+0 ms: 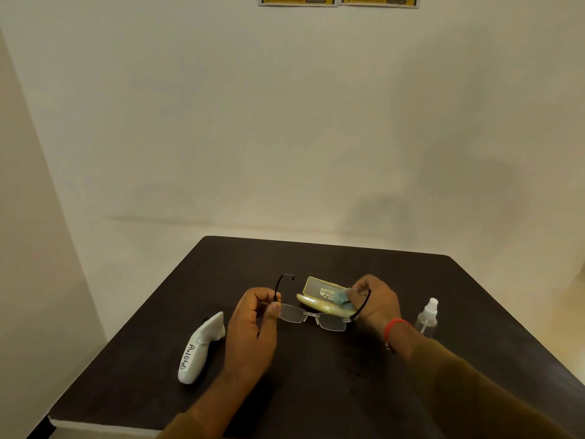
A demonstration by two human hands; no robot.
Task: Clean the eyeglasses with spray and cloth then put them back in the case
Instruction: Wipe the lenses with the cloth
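Note:
Rimless eyeglasses (311,319) with thin black arms are held above the dark table (316,391), arms unfolded and pointing away from me. My left hand (253,324) pinches the left corner of the glasses at the hinge. My right hand (375,304) grips the right arm and also holds a small blue-grey cloth (342,296) in its fingers. Behind the glasses lies the open cream-coloured case (323,294), lid up. A clear spray bottle (427,320) with a white top stands to the right of my right wrist.
A white handheld controller (201,348) with a handwritten label lies on the table to the left of my left hand. A pale wall rises behind the table's far edge. The table's front left corner is near the bottom left.

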